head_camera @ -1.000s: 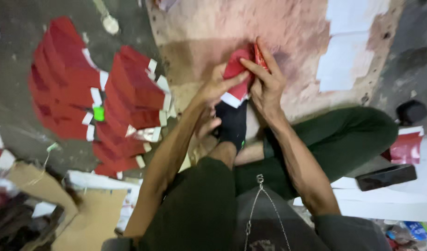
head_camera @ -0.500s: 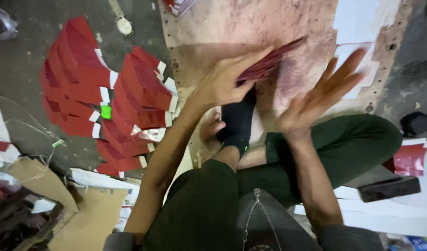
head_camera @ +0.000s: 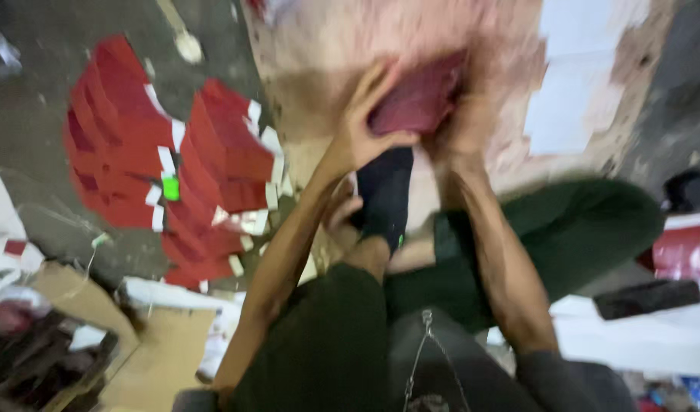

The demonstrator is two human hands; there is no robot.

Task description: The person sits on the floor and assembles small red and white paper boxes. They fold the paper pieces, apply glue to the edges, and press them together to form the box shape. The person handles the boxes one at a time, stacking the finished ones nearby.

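I sit cross-legged on the floor in dark green trousers. My left hand (head_camera: 363, 122) and my right hand (head_camera: 463, 126) both grip a flat red paper piece (head_camera: 420, 99) over a stained pinkish board (head_camera: 411, 46). The picture is blurred by motion, so finger detail is unclear. A foot in a black sock (head_camera: 383, 194) lies just below my hands.
Two fanned rows of red paper pieces with white tabs (head_camera: 175, 164) lie on the grey floor at left, a small green item (head_camera: 171, 188) among them. Brown cardboard (head_camera: 148, 358) sits lower left. White sheets (head_camera: 575, 76) lie upper right; a red packet (head_camera: 682, 248) and dark block (head_camera: 646, 297) right.
My right hand, which was spread open away from the red piece half a second ago, has come back and closed on it beside my left hand.
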